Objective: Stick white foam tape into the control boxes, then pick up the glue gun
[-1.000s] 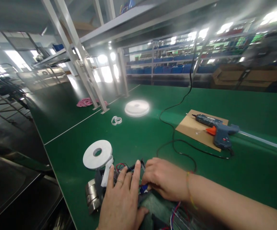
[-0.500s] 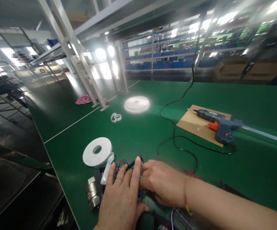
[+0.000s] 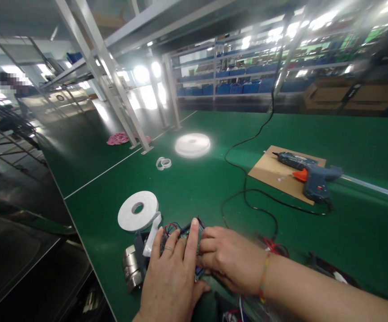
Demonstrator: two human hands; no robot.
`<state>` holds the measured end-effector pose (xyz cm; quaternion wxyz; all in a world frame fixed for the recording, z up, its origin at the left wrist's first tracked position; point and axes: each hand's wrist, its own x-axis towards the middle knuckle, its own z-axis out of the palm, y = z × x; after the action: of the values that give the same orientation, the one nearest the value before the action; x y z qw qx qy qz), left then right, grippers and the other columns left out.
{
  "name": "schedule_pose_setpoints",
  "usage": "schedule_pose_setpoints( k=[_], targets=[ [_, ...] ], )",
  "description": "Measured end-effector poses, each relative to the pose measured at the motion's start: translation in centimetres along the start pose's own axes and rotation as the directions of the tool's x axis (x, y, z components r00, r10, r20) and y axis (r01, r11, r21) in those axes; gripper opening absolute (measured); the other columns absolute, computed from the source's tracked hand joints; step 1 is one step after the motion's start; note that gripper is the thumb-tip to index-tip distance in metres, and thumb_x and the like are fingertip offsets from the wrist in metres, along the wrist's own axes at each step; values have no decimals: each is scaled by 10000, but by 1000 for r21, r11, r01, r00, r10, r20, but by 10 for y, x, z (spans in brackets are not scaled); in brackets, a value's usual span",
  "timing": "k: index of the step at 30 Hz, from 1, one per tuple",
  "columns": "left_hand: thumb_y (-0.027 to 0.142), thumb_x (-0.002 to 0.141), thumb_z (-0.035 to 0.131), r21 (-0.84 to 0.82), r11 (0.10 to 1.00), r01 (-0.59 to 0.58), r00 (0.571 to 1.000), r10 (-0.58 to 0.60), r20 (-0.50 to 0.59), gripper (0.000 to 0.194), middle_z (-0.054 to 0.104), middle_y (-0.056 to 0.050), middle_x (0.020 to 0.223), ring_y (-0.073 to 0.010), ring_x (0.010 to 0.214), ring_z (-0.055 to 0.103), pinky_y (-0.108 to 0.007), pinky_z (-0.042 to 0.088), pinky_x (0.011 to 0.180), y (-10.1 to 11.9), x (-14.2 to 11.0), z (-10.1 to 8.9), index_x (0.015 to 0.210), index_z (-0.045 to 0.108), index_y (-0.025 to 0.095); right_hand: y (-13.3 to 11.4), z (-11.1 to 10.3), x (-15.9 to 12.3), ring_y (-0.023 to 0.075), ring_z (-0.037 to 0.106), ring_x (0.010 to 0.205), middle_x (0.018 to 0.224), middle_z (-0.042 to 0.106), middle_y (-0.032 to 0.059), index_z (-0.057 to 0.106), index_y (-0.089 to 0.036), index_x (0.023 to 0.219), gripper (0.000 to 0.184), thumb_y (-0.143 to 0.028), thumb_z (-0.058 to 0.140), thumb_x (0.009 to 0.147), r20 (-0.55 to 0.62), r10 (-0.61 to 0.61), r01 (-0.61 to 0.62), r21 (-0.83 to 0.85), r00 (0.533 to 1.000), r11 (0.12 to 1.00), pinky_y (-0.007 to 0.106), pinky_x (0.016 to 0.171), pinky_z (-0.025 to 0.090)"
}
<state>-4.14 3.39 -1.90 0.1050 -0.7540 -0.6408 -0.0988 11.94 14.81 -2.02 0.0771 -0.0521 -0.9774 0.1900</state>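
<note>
While the view drifted, both hands stayed: left hand (image 3: 172, 279) lay flat, fingers spread, on the wired circuit board (image 3: 180, 235) at the bench's (image 3: 197, 192) near edge; right hand (image 3: 229, 264) curled, pinching its edge beside the tape roll (image 3: 138, 211).

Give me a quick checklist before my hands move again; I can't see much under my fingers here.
1. Left hand flat on the wired board: ok.
2. Right hand touching the board's right side: ok.
3. What the fingertips pinch: cannot tell, hidden.
4. White tape roll lying flat, its loose end trailing beside the left hand: ok.
5. Glue gun resting on its cardboard sheet, apart from both hands: ok.
6. Black cord looping close to the right hand: not ok.
</note>
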Motion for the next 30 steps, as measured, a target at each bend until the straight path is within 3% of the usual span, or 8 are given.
schedule_pose_setpoints(
  k=[2,4,6,8,13,24,28,30],
  targets=[
    [476,804,730,27,999,-29,999,30,-33,985,671,-120,1252,-352,1182,600,-610,389,1091,-1,-1,1,1561,194,144,0,0,-1,238,535,915,926,688,89,729,-206,996,192,-224,562,903,-11,7,-7,13,1000,1000,362,842,432],
    [470,885,627,56,994,-94,983,101,-150,666,667,-104,1265,-339,1229,574,-602,304,1156,-2,-4,5,1448,440,167,0,-1,-2,229,538,893,941,686,83,723,-190,977,164,-198,591,881,-12,22,-21,19,1000,1000,349,817,439],
    [426,948,548,35,987,-158,936,161,-312,352,689,-75,1221,-308,1259,558,-574,196,1220,-1,-9,12,1199,644,199,0,-3,-4,220,543,885,944,682,75,710,-168,967,144,-166,610,863,-9,33,-33,26,999,999,340,810,445],
    [347,982,513,-19,981,-195,886,167,-433,235,728,-42,1109,-264,1228,579,-546,148,1247,1,-14,19,1009,700,208,-2,-5,-6,215,552,889,934,678,70,690,-154,990,153,-145,603,865,-9,51,-51,53,999,997,332,817,451],
    [187,972,524,-35,980,-197,853,154,-499,194,749,7,952,-216,1111,636,-557,163,1248,7,-20,29,961,716,214,-5,-9,-10,228,550,949,943,658,79,625,-144,948,118,-126,584,838,-15,137,-135,71,990,988,335,831,464],
    [146,955,514,5,978,-208,831,179,-526,201,729,-9,850,-202,1027,666,-550,182,1250,10,-17,40,912,703,198,-7,-9,-5,249,517,979,923,646,81,634,-150,812,85,-201,592,866,31,130,-126,-110,991,986,396,855,435],
    [288,982,510,-24,958,-285,820,231,-524,211,727,-16,924,-215,1090,643,-499,182,1258,-9,-20,16,986,706,209,-3,-10,-5,263,523,1000,927,656,85,669,-152,817,118,-222,600,881,54,127,-120,-124,990,985,405,840,432],
    [384,922,622,-25,962,-271,859,230,-457,302,698,-50,1132,-243,1197,593,-479,235,1244,-35,-26,-4,1178,661,229,-1,-16,-8,260,531,1000,949,664,89,693,-154,858,120,-222,599,890,34,138,-135,-90,990,987,403,848,434]
  ],
)
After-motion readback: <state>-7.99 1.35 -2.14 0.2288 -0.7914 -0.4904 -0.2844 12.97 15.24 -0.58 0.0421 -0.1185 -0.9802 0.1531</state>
